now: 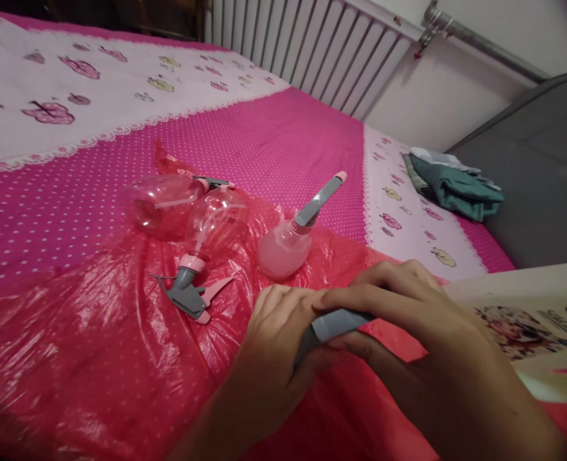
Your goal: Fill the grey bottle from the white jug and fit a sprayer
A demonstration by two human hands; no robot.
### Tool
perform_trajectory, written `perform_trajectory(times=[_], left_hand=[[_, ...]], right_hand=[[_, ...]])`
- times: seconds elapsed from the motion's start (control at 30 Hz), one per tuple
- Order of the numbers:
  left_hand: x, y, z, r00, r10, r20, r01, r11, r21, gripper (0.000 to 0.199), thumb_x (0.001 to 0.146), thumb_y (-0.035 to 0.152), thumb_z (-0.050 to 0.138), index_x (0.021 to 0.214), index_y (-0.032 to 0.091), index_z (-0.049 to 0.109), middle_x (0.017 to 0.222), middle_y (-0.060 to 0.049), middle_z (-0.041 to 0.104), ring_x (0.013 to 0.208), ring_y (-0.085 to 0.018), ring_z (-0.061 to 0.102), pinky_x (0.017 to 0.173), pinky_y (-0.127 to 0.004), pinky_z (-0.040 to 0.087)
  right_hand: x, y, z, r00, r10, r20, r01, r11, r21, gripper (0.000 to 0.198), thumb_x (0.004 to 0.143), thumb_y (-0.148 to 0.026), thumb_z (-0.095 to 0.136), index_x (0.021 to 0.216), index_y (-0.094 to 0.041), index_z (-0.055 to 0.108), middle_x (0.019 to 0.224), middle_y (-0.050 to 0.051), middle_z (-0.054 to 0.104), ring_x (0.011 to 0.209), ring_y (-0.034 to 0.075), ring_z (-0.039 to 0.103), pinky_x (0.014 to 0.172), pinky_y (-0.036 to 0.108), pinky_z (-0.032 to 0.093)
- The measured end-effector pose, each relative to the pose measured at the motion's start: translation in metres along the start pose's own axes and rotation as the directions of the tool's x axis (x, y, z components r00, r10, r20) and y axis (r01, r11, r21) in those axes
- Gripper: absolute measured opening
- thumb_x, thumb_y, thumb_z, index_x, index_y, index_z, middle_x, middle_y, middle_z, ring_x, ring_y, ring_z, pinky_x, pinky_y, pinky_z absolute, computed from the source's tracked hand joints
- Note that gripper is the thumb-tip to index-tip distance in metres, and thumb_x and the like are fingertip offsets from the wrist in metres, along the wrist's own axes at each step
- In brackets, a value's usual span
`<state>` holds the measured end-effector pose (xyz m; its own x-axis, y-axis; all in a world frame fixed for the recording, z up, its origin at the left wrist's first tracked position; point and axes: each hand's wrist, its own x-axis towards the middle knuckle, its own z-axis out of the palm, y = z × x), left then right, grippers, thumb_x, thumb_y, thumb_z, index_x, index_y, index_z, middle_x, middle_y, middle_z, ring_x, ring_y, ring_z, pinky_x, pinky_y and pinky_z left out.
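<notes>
Both my hands close around a grey plastic sprayer part (334,323) low in the middle of the view. My left hand (273,346) grips it from below and my right hand (398,307) covers it from above. Just beyond them a pink spray bottle (283,253) with a grey nozzle head (319,202) lies on a red plastic sheet (86,333). Left of it lie two clear pink spray bottles: one (211,224) with a grey trigger head (189,298) pointing towards me, the other (161,202) on its side behind it.
The red sheet covers a bed with a pink dotted and floral cover (273,141). Folded green and white cloth (456,186) lies at the far right by a grey surface (542,179). A radiator (312,51) stands against the wall. A printed box (528,326) is at right.
</notes>
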<state>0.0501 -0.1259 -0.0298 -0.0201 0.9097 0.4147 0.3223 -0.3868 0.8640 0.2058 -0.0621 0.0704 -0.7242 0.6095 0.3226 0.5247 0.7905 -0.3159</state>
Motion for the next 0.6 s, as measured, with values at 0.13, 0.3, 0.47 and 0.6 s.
perform_trajectory(times=[0.13,0.3,0.47,0.6], left_hand=[[0.003,0.001,0.000,1.000,-0.027,0.015,0.028,0.999,-0.028,0.032,0.113,0.051,0.040,0.123,0.026,0.059,0.117,-0.002,0.064,0.107,-0.024,0.055,0.092,-0.042,0.039],[0.004,0.002,-0.002,0.998,-0.050,0.047,0.052,0.997,-0.055,0.033,0.112,0.051,0.043,0.123,0.026,0.060,0.119,-0.002,0.065,0.107,-0.024,0.054,0.093,-0.041,0.038],[0.001,0.001,-0.003,0.998,-0.051,0.022,0.052,0.996,-0.077,0.028,0.112,0.048,0.044,0.126,0.029,0.059,0.115,-0.001,0.064,0.106,-0.024,0.054,0.094,-0.039,0.040],[0.001,0.001,-0.003,0.999,-0.044,0.001,0.044,0.998,-0.051,0.022,0.112,0.044,0.046,0.119,0.028,0.058,0.113,-0.001,0.064,0.106,-0.023,0.056,0.095,-0.039,0.040]], right_hand=[[-0.006,0.005,-0.003,1.000,0.000,0.009,0.001,0.997,-0.077,0.026,0.108,-0.029,0.061,0.132,-0.038,0.061,0.118,-0.012,0.058,0.105,0.005,0.051,0.089,0.016,0.043],[-0.009,0.020,-0.021,0.991,-0.108,0.074,0.117,0.985,-0.129,0.032,0.112,-0.032,0.053,0.144,-0.032,0.053,0.134,-0.011,0.055,0.122,-0.004,0.054,0.105,0.002,0.045],[-0.007,0.017,-0.026,0.994,-0.067,0.088,0.072,0.996,-0.052,0.021,0.108,-0.028,0.058,0.129,-0.031,0.060,0.119,-0.011,0.061,0.106,-0.006,0.061,0.093,-0.003,0.049],[-0.006,0.014,-0.022,0.993,0.003,0.118,-0.009,0.999,0.051,0.015,0.106,-0.026,0.061,0.121,-0.028,0.065,0.108,-0.009,0.064,0.092,-0.002,0.064,0.077,0.002,0.051]])
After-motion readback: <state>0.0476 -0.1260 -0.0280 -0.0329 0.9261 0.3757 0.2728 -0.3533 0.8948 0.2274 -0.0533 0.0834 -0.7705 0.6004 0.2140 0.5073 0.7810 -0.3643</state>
